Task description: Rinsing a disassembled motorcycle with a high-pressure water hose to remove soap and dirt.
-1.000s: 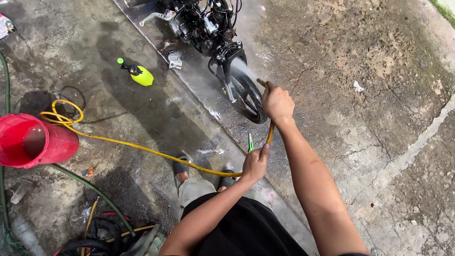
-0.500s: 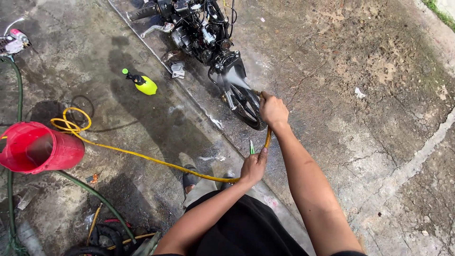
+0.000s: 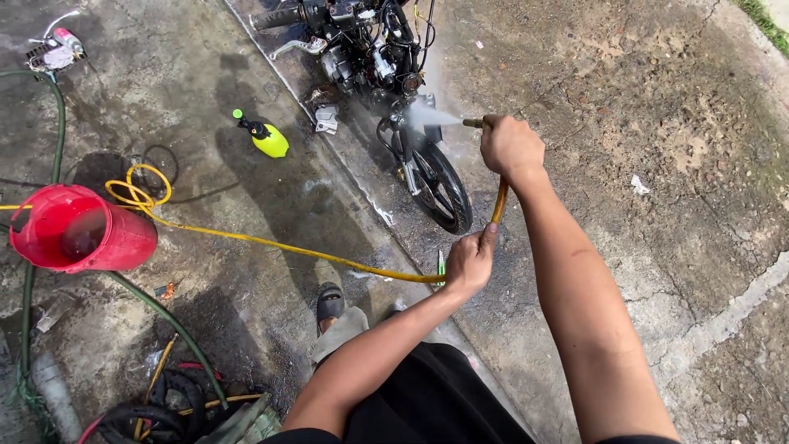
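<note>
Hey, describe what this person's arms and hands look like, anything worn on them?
Both arms are bare from the upper arm down; no sleeves show in the head view. The left hand and right hand wear no gloves, and no rings, watch or wristband are visible. The only clothing near them is dark fabric over the body below.

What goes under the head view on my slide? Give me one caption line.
Right hand sprays water from a yellow hose onto a motorcycle; left hand grips the hose lower down.

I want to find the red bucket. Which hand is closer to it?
Left. The left hand grips the yellow hose low down, nearer the red bucket at the far left. The right hand is higher and farther right, holding the nozzle toward the motorbike.
</note>
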